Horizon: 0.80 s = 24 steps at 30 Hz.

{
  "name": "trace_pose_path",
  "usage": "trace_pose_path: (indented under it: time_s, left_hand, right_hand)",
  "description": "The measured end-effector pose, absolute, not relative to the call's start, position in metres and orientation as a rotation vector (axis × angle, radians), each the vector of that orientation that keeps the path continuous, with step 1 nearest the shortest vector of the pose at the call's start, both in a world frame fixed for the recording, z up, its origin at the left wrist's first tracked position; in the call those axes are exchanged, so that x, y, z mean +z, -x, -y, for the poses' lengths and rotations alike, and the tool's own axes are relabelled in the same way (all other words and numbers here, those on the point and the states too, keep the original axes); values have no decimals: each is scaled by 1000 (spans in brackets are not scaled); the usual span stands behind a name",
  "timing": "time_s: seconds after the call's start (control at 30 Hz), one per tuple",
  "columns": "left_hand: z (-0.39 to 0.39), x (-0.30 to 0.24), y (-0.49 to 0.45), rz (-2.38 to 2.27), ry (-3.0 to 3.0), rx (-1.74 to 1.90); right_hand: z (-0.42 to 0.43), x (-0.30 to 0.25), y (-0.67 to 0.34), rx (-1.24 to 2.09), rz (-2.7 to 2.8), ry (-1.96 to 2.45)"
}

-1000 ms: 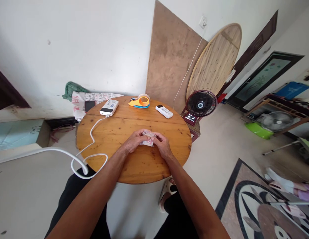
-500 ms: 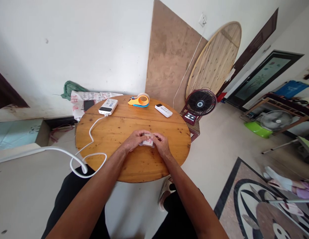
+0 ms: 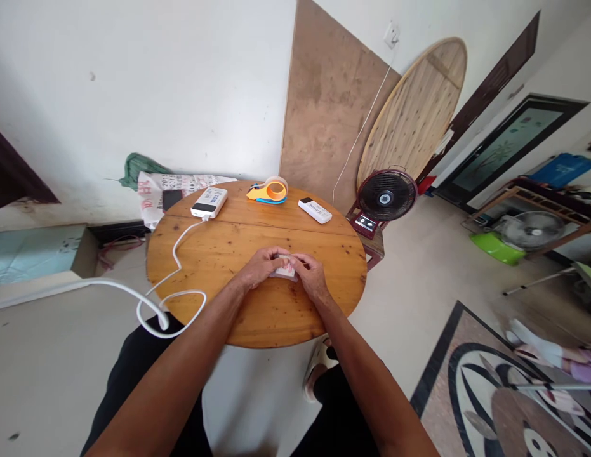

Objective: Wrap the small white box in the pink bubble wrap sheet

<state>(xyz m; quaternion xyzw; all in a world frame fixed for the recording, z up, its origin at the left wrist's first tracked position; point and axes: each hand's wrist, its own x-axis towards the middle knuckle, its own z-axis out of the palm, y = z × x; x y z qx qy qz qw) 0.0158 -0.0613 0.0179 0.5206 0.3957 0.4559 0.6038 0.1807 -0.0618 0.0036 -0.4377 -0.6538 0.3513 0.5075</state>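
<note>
Holding a small white pack with pinkish print [image 3: 286, 271] between left hand [image 3: 261, 268] and right hand [image 3: 311, 274], around the middle of a round wooden table [image 3: 276, 320]. Cannot tell contact with the wood from a slight gap beneath. Gripping the left side of the pack with the left fingers, curled in and narrow, and the right side with the right fingers, bent just as closely. Resting both thumbs over the upper face, toward the far edge, and leaving the near part of the print exposed. Cannot see the contents of the pack, nor tell it sealed or opened.

Seeing, well beyond the hands and near the far edge of the table, an orange and blue tape dispenser [image 3: 261, 193] with a roll of clear tape [image 3: 281, 181] seated in its round end. Noting, to its left, a white power bank [image 3: 209, 202] with a black end panel and a white cable [image 3: 176, 251] plugged into its near end, looping down past the table's edge. Noting, to its right, a smaller white power bank [image 3: 315, 210] lying flat. Finding, behind the table's far left edge, a crumpled white printed sack [image 3: 149, 190] beside a bunched green bag [image 3: 139, 170]; cannot make out the contents of either. Spotting, beyond the table on the right, a dark red fan [image 3: 386, 198] on a low wooden stool [image 3: 375, 244].
</note>
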Motion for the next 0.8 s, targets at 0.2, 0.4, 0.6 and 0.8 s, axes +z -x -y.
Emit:
trace_pose_path:
  time_s: [0.2,0.4,0.6,0.8]
  left_hand:
    - [62,19,-16,-931,-1200,1059]
    - [60,16,-15,-945,-1231,1082]
    - [60,16,-16,-950,-1249,1079]
    - [61,16,-17,-933,-1232,1086]
  right_hand:
    - [63,6,-181,832,1613,1058]
    - [63,6,-180,805,1609,1016]
    - [64,10,-180,818,1612,1029]
    - [63,6,-180,883,1574,1020]
